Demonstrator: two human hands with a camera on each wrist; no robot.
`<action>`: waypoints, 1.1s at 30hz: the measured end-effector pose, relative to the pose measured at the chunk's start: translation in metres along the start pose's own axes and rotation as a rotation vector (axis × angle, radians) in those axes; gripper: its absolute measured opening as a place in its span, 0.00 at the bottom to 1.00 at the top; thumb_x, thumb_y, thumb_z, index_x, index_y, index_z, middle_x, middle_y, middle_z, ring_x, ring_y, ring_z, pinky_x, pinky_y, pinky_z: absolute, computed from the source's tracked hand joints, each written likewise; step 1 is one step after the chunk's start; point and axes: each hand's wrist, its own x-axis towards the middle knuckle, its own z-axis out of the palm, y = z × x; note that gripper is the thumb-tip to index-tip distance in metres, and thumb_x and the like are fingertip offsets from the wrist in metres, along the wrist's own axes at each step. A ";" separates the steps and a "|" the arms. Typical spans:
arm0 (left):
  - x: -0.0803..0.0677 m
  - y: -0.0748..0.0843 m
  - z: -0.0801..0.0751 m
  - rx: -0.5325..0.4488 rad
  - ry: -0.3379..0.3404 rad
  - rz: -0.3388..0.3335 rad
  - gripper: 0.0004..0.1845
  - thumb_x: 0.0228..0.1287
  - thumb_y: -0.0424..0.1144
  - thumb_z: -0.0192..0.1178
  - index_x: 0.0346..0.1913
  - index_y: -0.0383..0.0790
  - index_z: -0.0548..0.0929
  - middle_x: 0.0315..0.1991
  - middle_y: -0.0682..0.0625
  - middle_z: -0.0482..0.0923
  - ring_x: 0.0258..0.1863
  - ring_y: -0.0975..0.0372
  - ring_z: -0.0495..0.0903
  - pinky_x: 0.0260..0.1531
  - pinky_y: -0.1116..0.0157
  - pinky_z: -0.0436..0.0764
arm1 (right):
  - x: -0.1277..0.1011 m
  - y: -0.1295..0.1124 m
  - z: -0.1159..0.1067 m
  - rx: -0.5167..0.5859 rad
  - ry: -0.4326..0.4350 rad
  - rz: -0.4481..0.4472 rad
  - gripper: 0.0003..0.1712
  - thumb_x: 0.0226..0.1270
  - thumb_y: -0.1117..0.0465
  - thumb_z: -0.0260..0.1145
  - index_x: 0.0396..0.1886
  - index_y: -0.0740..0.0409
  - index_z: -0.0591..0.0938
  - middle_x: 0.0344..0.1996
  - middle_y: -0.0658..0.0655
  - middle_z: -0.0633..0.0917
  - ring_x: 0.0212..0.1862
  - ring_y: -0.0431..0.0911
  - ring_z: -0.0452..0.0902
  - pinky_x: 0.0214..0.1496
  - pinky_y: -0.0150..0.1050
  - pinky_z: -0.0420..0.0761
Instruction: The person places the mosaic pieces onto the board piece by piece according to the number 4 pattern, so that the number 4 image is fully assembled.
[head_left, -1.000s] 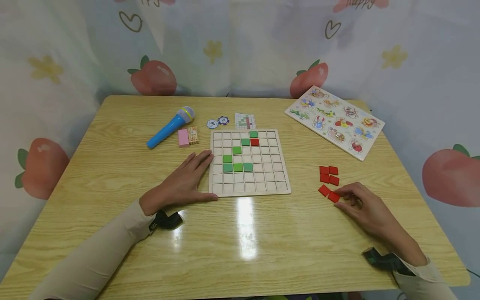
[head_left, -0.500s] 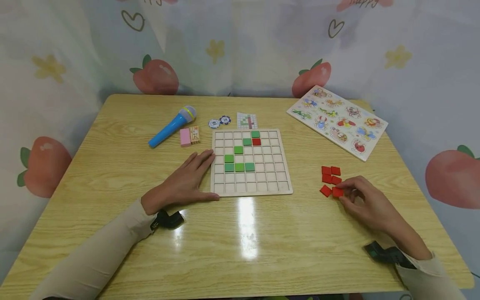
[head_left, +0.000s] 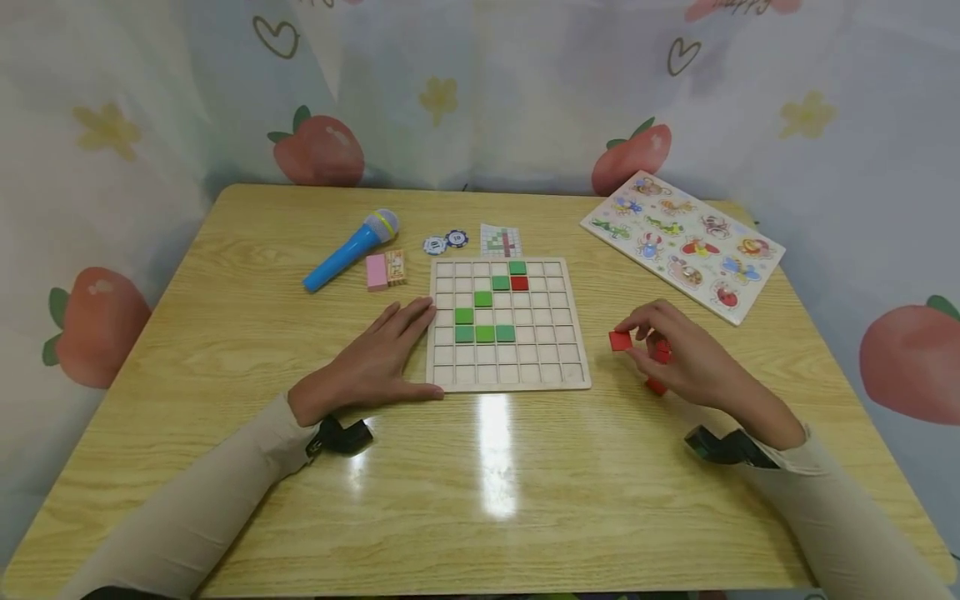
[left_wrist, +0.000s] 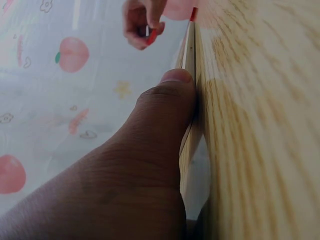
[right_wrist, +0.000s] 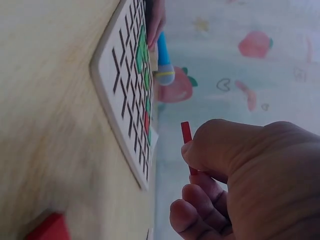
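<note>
A wooden grid board (head_left: 465,377) lies at the middle of the table, with several green tiles (head_left: 485,333) and one red tile (head_left: 519,283) in its squares. My left hand (head_left: 375,357) rests at the board's left edge, thumb along the near corner and fingers spread against the side. Between thumb and fingertips, my right hand (head_left: 686,354) pinches a red square tile (head_left: 620,341), raised off the table right of the board. In the right wrist view that pinched tile (right_wrist: 186,132) shows edge-on. Other red tiles (head_left: 657,387) lie under the right hand, mostly hidden.
Behind the board lies a small printed pattern card (head_left: 500,241), with two poker chips (head_left: 446,242) beside it. Further left are a blue toy microphone (head_left: 350,251), a pink block (head_left: 377,272) and a small patterned box (head_left: 395,267). An insect puzzle board (head_left: 684,243) sits back right.
My right hand has picked up a red tile from the pile and carried it up and left toward the board. The left hand stays at the board's edge. The head view has shifted slightly.
</note>
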 end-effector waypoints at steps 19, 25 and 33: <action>0.001 0.000 0.001 0.008 0.001 0.000 0.71 0.56 0.82 0.63 0.88 0.40 0.45 0.90 0.46 0.40 0.89 0.53 0.45 0.90 0.50 0.41 | 0.118 -0.013 0.036 -0.021 -0.241 -0.007 0.13 0.75 0.64 0.72 0.55 0.59 0.85 0.51 0.60 0.83 0.43 0.50 0.80 0.42 0.41 0.82; 0.003 0.000 0.001 0.005 -0.003 0.007 0.71 0.56 0.83 0.62 0.88 0.39 0.44 0.90 0.46 0.39 0.90 0.54 0.43 0.90 0.51 0.40 | 0.140 -0.013 0.045 -0.036 -0.306 0.017 0.07 0.77 0.63 0.70 0.50 0.58 0.87 0.50 0.60 0.83 0.47 0.52 0.81 0.48 0.46 0.85; 0.001 -0.002 0.001 0.001 -0.003 0.002 0.71 0.57 0.82 0.63 0.88 0.39 0.44 0.90 0.46 0.39 0.90 0.55 0.43 0.90 0.51 0.40 | 0.151 -0.013 0.055 -0.036 -0.330 0.017 0.06 0.77 0.62 0.70 0.48 0.57 0.87 0.49 0.61 0.82 0.43 0.51 0.79 0.46 0.46 0.82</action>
